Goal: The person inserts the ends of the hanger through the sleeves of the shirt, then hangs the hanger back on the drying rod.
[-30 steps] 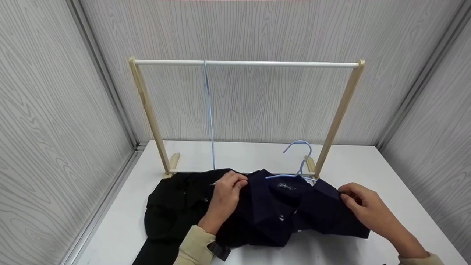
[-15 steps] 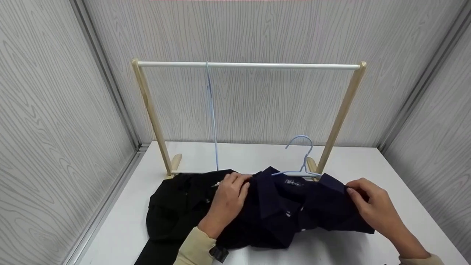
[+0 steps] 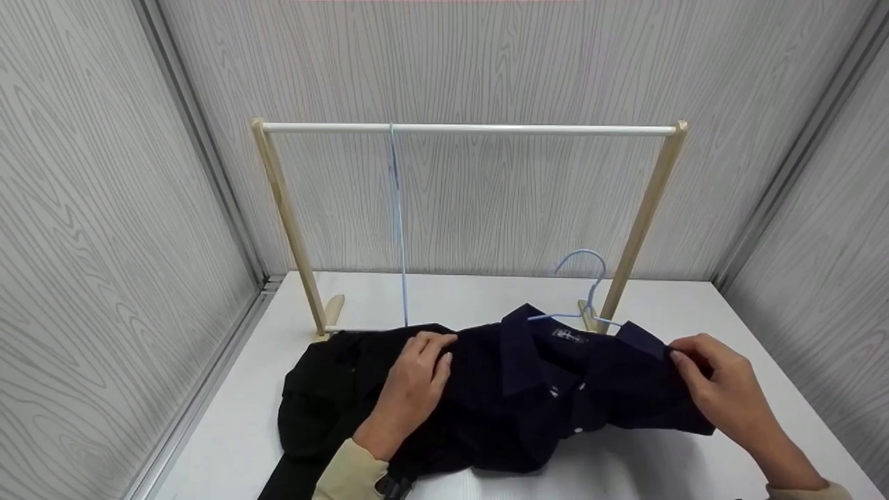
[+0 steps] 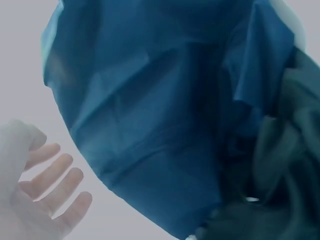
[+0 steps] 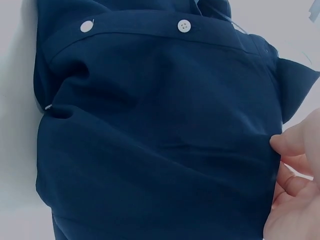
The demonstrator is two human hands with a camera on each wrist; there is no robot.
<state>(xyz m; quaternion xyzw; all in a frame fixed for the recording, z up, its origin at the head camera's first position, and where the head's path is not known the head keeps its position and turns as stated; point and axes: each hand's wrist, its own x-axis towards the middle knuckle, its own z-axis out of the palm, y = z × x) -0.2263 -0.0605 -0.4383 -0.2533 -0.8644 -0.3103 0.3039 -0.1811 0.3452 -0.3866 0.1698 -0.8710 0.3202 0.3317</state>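
A navy button-up shirt [image 3: 486, 389] lies across the white table in the head view, with white buttons and an open collar. A light-blue hanger [image 3: 590, 295] sits in its neck, hook standing up; its arms go out of sight under the cloth. My right hand [image 3: 722, 385] pinches the shirt's right shoulder edge between thumb and fingers [image 5: 282, 145]. My left hand [image 3: 410, 385] is over the shirt's left side, fingers loosely bent; in the left wrist view it shows apart from the cloth, holding nothing. A black garment [image 3: 326, 396] lies at the left, beside the navy shirt.
Behind the clothes stands a rack with wooden legs [image 3: 642, 229] and a white top bar [image 3: 521, 130]. Another light-blue hanger [image 3: 403, 264] hangs edge-on from the bar. Grey wood-patterned panels [image 3: 451, 62] enclose the table [image 3: 472, 292] at the back and sides.
The navy shirt and the hanger in its neck have shifted right, along with my right hand. My left hand has come slightly left, off the shirt's shoulder.
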